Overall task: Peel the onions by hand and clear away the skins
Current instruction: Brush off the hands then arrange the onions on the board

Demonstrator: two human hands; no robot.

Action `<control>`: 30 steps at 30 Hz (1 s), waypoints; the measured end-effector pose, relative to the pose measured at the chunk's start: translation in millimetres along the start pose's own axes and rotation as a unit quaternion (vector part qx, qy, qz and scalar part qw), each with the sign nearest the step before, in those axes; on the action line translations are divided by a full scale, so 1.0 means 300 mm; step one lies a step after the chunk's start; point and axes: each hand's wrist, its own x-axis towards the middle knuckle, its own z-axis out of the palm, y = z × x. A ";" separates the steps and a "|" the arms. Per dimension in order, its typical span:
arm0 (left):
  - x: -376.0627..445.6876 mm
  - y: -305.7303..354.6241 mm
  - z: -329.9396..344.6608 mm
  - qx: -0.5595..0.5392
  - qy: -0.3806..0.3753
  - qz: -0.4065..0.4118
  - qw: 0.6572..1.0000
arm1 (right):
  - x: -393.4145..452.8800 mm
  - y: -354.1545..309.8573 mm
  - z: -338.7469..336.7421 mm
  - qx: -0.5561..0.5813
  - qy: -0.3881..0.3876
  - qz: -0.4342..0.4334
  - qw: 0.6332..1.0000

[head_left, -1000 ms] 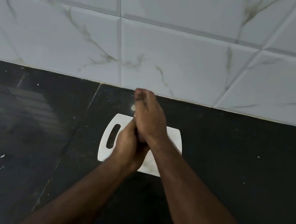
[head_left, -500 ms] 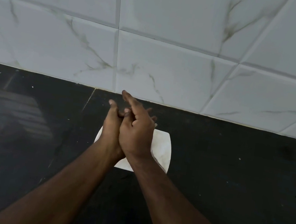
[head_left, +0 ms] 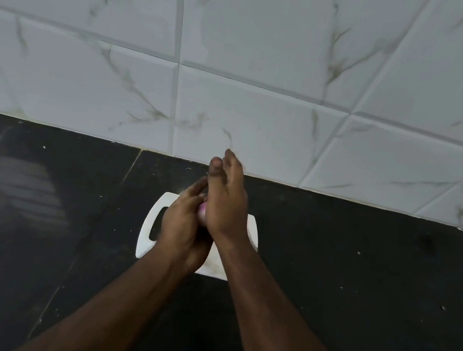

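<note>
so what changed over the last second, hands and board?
The right hand, folded against the left half a second ago, has opened, its fingers now stretched toward the wall. A sliver of pink onion now shows between the palms; it was hidden before. The left hand still cups it from below. The white cutting board stays put on the black counter.

Pink onion (head_left: 202, 210) now showing between hands, right hand (head_left: 225, 201) fingers straightened

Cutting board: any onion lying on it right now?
No. The visible parts of the cutting board are bare; the only onion in view is a pink sliver between the left hand and right hand.
</note>
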 end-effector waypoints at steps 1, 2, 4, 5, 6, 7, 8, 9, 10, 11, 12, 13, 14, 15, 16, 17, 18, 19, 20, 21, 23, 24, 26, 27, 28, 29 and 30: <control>0.004 0.011 0.004 -0.010 0.005 0.007 1.000 | -0.020 -0.008 0.009 0.029 -0.031 0.022 0.999; 0.001 0.026 0.010 -0.018 0.017 0.017 1.000 | -0.036 -0.018 0.015 0.068 -0.055 0.040 0.995; 0.007 0.052 0.014 -0.019 0.053 0.048 0.997 | -0.063 -0.030 0.026 0.155 -0.090 0.070 0.981; 0.018 0.062 0.010 -0.008 0.069 0.062 0.996 | -0.072 -0.026 0.034 0.178 -0.102 0.076 0.976; 0.026 0.071 0.005 0.020 0.091 0.074 0.993 | -0.079 -0.020 0.042 0.180 -0.106 0.077 0.975; 0.033 0.079 -0.002 0.059 0.109 0.089 0.988 | -0.085 -0.010 0.046 0.177 -0.103 0.074 0.976; 0.038 0.084 -0.011 0.103 0.119 0.106 0.982 | -0.087 -0.001 0.047 0.180 -0.095 0.073 0.976; 0.038 0.086 -0.026 0.151 0.120 0.125 0.973 | -0.085 0.004 0.040 0.184 -0.083 0.075 0.977; 0.030 0.083 -0.045 0.199 0.114 0.146 0.962 | -0.080 0.007 0.028 0.190 -0.072 0.083 0.976; 0.017 0.077 -0.068 0.249 0.103 0.171 0.948 | -0.071 0.011 0.014 0.193 -0.057 0.095 0.975; 0.001 0.073 -0.088 0.301 0.077 0.195 0.930 | -0.060 0.012 -0.001 0.190 -0.045 0.110 0.975; -0.009 0.068 -0.108 0.351 0.034 0.206 0.913 | -0.051 0.015 -0.012 0.181 -0.042 0.126 0.975; -0.018 0.064 -0.123 0.391 -0.016 0.199 0.898 | -0.040 0.021 -0.019 0.172 -0.047 0.140 0.974; -0.020 0.061 -0.132 0.412 -0.058 0.184 0.891 | -0.028 0.029 -0.024 0.172 -0.057 0.153 0.972; -0.018 0.060 -0.143 0.413 -0.078 0.168 0.892 | -0.022 0.034 -0.029 0.183 -0.064 0.168 0.966; -0.015 0.066 -0.149 0.401 -0.083 0.156 0.899 | -0.018 0.036 -0.033 0.208 -0.069 0.184 0.958; -0.009 0.072 -0.156 0.378 -0.082 0.143 0.911 | -0.010 0.041 -0.037 0.237 -0.069 0.197 0.949; -0.005 0.074 -0.165 0.347 -0.082 0.124 0.926 | -0.002 0.047 -0.041 0.266 -0.070 0.205 0.939; -0.006 0.075 -0.172 0.316 -0.085 0.103 0.939 | 0.006 0.051 -0.042 0.286 -0.071 0.203 0.934; -0.011 0.074 -0.177 0.292 -0.092 0.084 0.948 | 0.010 0.057 -0.039 0.287 -0.070 0.194 0.936; -0.019 0.062 -0.180 0.278 -0.110 0.062 0.952 | 0.011 0.064 -0.027 0.237 -0.073 0.166 0.954; -0.023 0.056 -0.177 0.280 -0.118 0.056 0.951 | 0.010 0.069 -0.021 0.215 -0.077 0.158 0.961; -0.027 0.053 -0.172 0.283 -0.125 0.055 0.949 | 0.012 0.081 -0.015 0.200 -0.088 0.154 0.964; -0.025 0.055 -0.174 0.283 -0.126 0.058 0.949 | 0.012 0.083 -0.017 0.202 -0.092 0.152 0.963; -0.023 0.058 -0.178 0.279 -0.130 0.058 0.950 | 0.010 0.087 -0.019 0.206 -0.096 0.151 0.962; -0.018 0.059 -0.186 0.271 -0.138 0.055 0.951 | 0.008 0.091 -0.022 0.213 -0.103 0.152 0.960; -0.014 0.058 -0.195 0.262 -0.149 0.048 0.952 | 0.009 0.103 -0.023 0.217 -0.110 0.158 0.957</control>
